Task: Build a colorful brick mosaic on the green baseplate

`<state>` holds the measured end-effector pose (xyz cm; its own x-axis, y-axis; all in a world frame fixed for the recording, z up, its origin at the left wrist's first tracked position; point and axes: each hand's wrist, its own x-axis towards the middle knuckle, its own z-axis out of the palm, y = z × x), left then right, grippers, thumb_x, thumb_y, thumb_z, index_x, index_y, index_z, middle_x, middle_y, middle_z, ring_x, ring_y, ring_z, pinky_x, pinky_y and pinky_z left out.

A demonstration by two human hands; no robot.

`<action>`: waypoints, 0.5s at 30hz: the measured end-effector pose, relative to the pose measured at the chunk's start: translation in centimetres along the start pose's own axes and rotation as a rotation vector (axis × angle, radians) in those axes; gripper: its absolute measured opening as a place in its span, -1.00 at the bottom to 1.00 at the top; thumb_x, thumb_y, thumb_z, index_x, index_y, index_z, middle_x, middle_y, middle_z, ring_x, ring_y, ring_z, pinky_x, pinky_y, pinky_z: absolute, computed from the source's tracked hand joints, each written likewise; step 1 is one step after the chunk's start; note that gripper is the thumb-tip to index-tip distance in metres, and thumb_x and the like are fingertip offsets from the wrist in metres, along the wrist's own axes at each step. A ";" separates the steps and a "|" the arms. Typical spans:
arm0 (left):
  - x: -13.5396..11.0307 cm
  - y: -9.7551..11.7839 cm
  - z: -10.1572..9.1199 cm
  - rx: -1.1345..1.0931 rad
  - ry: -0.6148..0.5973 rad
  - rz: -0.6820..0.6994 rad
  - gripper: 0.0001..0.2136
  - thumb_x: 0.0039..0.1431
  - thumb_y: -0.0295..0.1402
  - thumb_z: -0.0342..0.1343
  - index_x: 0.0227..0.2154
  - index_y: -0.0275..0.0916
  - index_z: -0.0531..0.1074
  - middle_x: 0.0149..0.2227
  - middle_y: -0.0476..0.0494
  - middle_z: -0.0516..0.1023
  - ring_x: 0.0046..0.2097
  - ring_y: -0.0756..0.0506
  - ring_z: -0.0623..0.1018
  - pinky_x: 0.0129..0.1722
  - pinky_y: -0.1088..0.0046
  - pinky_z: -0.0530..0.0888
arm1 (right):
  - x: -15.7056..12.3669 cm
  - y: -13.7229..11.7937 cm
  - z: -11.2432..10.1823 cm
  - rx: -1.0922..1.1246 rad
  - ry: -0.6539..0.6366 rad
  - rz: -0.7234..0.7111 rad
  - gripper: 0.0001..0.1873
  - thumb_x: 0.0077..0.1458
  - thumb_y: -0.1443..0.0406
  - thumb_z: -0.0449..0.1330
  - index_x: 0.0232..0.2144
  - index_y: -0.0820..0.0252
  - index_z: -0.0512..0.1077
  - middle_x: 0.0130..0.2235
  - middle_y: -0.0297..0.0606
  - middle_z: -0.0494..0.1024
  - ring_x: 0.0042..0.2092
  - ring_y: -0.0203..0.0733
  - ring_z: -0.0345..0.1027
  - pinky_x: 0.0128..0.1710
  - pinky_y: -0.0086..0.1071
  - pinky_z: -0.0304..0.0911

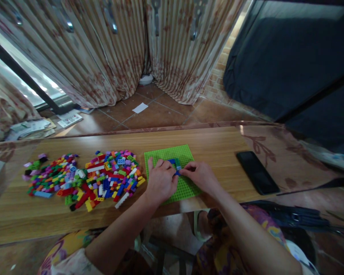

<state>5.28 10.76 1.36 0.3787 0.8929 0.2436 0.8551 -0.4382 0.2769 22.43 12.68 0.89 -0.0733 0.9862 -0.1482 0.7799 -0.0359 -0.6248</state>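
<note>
A bright green studded baseplate (pixel 186 153) lies on the wooden table in front of me. Several blue toy bricks (pixel 172 162) and a teal one form a small cluster near its middle, partly covered by my fingers. My left hand (pixel 161 181) rests over the plate from the left, its fingers bent against the cluster. From the right, my right hand (pixel 202 176) pinches a small blue brick (pixel 178 173) at the cluster's near edge. A light blue brick (pixel 178 168) shows right by the fingertips. Whether the pinched brick is pressed onto studs cannot be made out.
Left of the plate, a large pile of mixed coloured bricks (pixel 111 179) spreads over the table (pixel 217 149), joined by a second pile (pixel 51 173) farther left. A black phone (pixel 257 172) lies to the right. Beyond the table hang striped curtains (pixel 126 49).
</note>
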 end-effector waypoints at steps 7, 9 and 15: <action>0.0 -0.2 0.0 -0.008 -0.013 -0.001 -0.89 0.11 -0.33 0.13 -0.41 -0.18 0.54 -0.29 -0.11 0.53 -0.13 -0.19 0.40 0.15 -0.18 0.05 | 0.3 -0.3 0.0 -0.026 0.008 0.070 -0.74 -0.07 0.05 0.28 -0.48 0.09 0.58 -0.44 -0.31 0.62 -0.38 -0.23 0.43 -0.44 -0.42 0.14; 0.0 -0.3 0.0 -0.004 -0.017 0.003 -0.90 0.10 -0.33 0.13 -0.42 -0.19 0.53 -0.28 -0.12 0.53 -0.12 -0.20 0.40 0.15 -0.17 0.05 | 0.3 -0.4 -0.1 -0.029 0.005 0.081 -0.75 -0.08 0.06 0.29 -0.48 0.10 0.58 -0.45 -0.31 0.61 -0.41 -0.24 0.41 -0.46 -0.43 0.12; 0.0 -0.4 0.1 -0.022 -0.038 -0.016 -0.90 0.12 -0.33 0.13 -0.41 -0.16 0.54 -0.29 -0.12 0.53 -0.13 -0.20 0.40 0.14 -0.18 0.05 | 0.7 -0.1 -0.2 -0.053 -0.010 0.047 -0.72 -0.07 0.04 0.28 -0.50 0.11 0.58 -0.49 -0.32 0.58 -0.44 -0.27 0.37 -0.50 -0.44 0.06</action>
<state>4.96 10.95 1.19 0.3784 0.9030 0.2032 0.8535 -0.4254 0.3009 22.41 13.38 1.00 -0.0419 0.9821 -0.1838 0.8143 -0.0730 -0.5758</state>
